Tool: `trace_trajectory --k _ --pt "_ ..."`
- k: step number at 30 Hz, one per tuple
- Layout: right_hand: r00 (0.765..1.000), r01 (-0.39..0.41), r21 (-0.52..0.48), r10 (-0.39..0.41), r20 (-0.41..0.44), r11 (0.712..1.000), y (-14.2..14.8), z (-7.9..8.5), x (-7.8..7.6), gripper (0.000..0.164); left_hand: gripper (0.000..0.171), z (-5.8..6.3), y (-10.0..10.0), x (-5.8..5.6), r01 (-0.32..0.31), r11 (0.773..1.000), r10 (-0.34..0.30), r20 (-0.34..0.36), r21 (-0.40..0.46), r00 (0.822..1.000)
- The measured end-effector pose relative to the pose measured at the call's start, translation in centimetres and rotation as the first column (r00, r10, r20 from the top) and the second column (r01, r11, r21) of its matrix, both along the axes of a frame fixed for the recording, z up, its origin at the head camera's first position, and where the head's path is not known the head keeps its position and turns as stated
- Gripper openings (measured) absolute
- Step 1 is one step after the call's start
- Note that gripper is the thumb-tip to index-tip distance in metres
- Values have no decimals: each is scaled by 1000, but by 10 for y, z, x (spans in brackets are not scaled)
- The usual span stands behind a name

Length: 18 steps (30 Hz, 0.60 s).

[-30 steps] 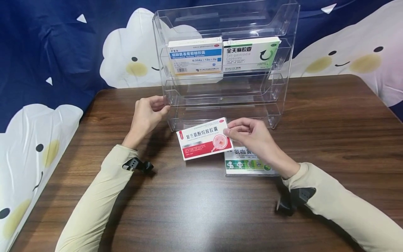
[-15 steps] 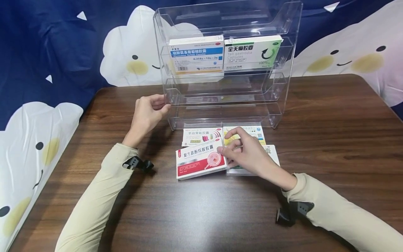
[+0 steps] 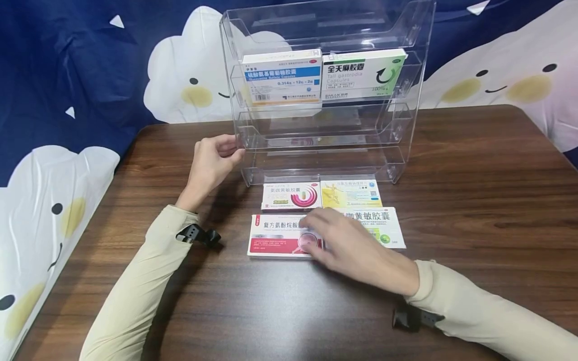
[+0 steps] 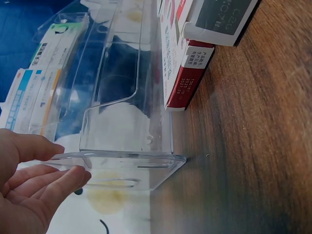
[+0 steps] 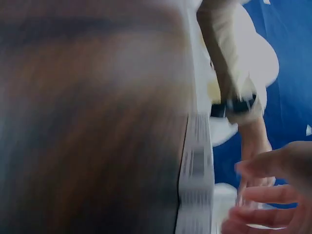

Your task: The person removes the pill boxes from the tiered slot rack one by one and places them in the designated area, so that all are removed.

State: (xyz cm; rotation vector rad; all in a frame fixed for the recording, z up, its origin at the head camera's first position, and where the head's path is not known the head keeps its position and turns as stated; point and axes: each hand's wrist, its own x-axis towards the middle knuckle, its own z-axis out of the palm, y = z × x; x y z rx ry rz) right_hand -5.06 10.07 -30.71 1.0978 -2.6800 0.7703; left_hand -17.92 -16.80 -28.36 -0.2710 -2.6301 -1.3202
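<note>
My left hand (image 3: 209, 163) pinches the left side panel of a clear plastic rack (image 3: 318, 148) between thumb and fingers; the left wrist view shows the thumb (image 4: 41, 146) on one face of that panel. Right in front of the rack, a red-and-white medicine box (image 3: 273, 240) lies flat on the table. Over its right end hovers my right hand (image 3: 361, 248), fingers spread and loosely bent, holding nothing. Part of a white-and-green medicine box (image 3: 392, 230) is hidden beneath this hand. Behind these two lie a white-and-pink box (image 3: 286, 195) and a white-and-yellow box (image 3: 352, 193).
Higher in the rack, a blue-and-white box (image 3: 282, 80) and a green-and-white box (image 3: 361, 77) stand side by side. The brown wooden table (image 3: 474, 200) reaches back to a blue curtain (image 3: 90, 75) printed with clouds.
The red-and-white box has come down from my right hand's grip onto the table, beside the white-and-green box. My right fingers have let go of it. The left hand has stayed at the rack.
</note>
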Motion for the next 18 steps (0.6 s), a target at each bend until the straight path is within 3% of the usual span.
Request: trace_trajectory --k 2,6,11,18 --pt "994 -64 73 70 -80 995 -6 -1 5 32 27 0 0 -1 0 1000 0 0 4 1000" --pt "984 -118 184 140 -112 976 -14 -2 11 36 27 0 0 0 -2 1000 2 7 16 1000" --pt "981 -115 247 148 -122 962 -18 -3 13 33 28 -1 0 0 2 1000 -2 -3 13 1000" --pt "985 -83 242 116 -128 967 -20 -6 9 31 28 -1 0 0 4 1000 -4 -16 4 1000"
